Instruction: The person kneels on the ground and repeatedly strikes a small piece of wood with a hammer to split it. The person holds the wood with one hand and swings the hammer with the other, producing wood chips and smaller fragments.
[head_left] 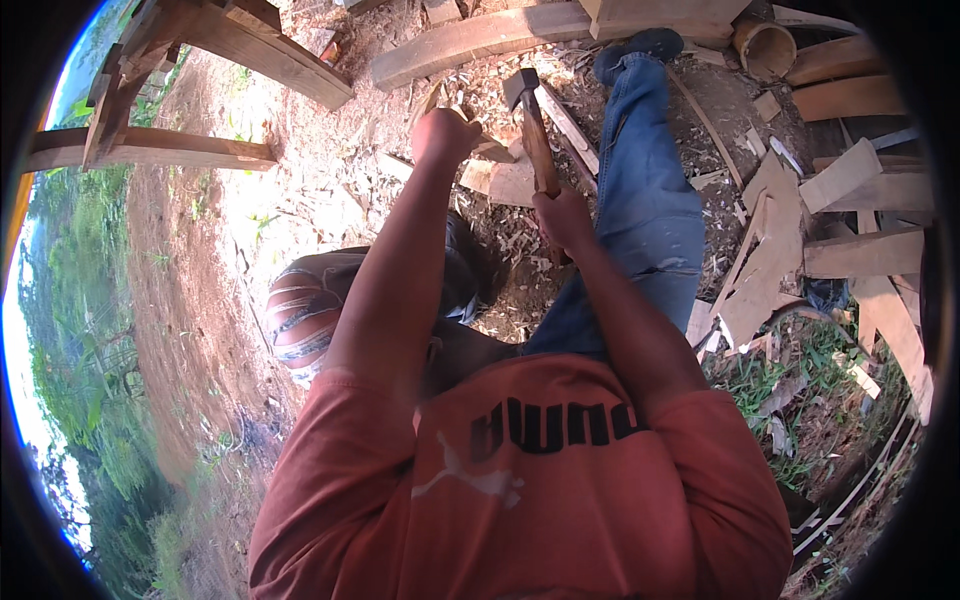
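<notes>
In the head view the right hand (562, 218) sits just right of centre, its fingers wrapped tight around the wooden handle of a hatchet (535, 135) — the handle runs up toward twelve o'clock and the dark metal head stands at its top end, above the chip-strewn ground. The left hand (443, 135) is at about eleven o'clock from the right one, curled into a closed grip on a pale piece of wood (497, 178); how much of the piece the fingers enclose cannot be told, since the back of the hand hides it. The piece lies just left of the hatchet handle, amid wood chips (500, 250). A leg in blue jeans (645, 200) stretches toward one o'clock. Cut planks (860, 255) are stacked at three o'clock — a long beam (470, 40) lies at twelve.
</notes>
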